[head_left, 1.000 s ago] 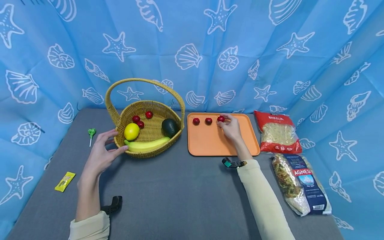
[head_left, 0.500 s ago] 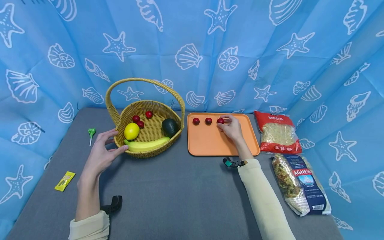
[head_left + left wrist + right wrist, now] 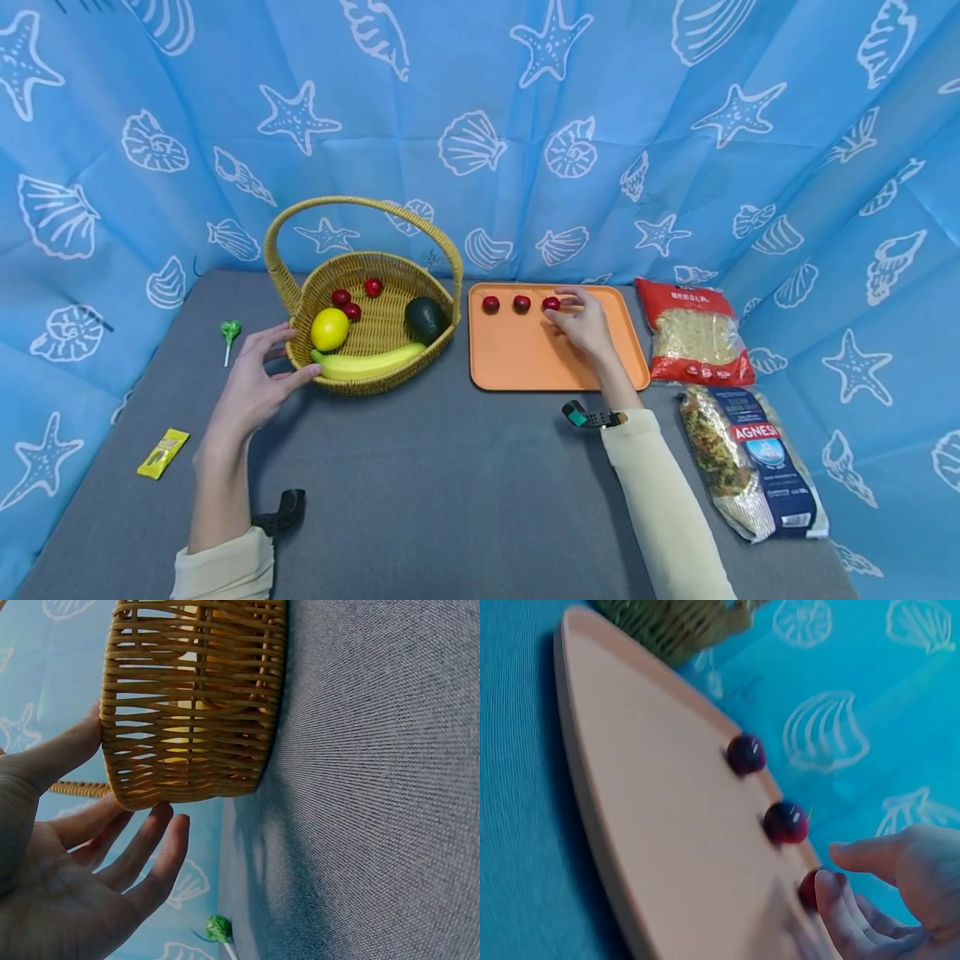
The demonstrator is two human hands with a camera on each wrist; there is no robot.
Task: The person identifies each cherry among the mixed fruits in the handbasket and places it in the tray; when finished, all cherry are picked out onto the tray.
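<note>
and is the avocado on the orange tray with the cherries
No, the avocado lies in the wicker basket, left of the orange tray.

- Basket (image 3: 225, 742): woven strands, wicker-like, ridged to the eye, with a faint sheen.
- Tray (image 3: 517, 358): looks like moulded plastic, smooth and mostly matt.
- Cherries (image 3: 786, 823): smooth, glossy skins with sharp bright highlights.
- Lemon (image 3: 329, 330): fairly smooth, softly shiny.
- Banana (image 3: 371, 363): smooth, low sheen.
- Desk (image 3: 420, 500): covered in matt cloth, its weave coarse and plain in the left wrist view.
- Curtain (image 3: 420, 83): thin, smooth fabric, lightly creased.
- Noodle bag (image 3: 693, 333) and pasta bag (image 3: 753, 462): crinkled plastic film, glossy.
- Sleeve (image 3: 663, 500): soft matt cloth.
</note>
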